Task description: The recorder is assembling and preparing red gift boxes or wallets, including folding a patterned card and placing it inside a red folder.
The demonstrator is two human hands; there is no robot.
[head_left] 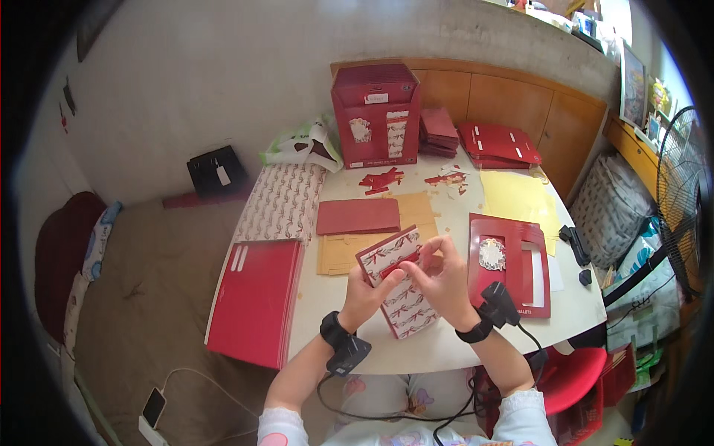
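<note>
Both my hands hold a patterned paper wallet, white with red bows and green sprigs and edged in red, tilted above the table's near part. My left hand grips its left edge, the thumb on the front. At a red band across the wallet, my right hand has its thumb and fingers; whether it pinches the band I cannot tell. Just beyond lie a stack of dark red card pieces and tan card sheets. To the right is a red die-cut card sleeve with a floral cutout.
Red card sheets and patterned sheets line the white table's left side. A tall red display box, dark red wallets and flat red cards stand behind. Yellow paper lies right; a fan stands beyond. Cables hang from both wrists.
</note>
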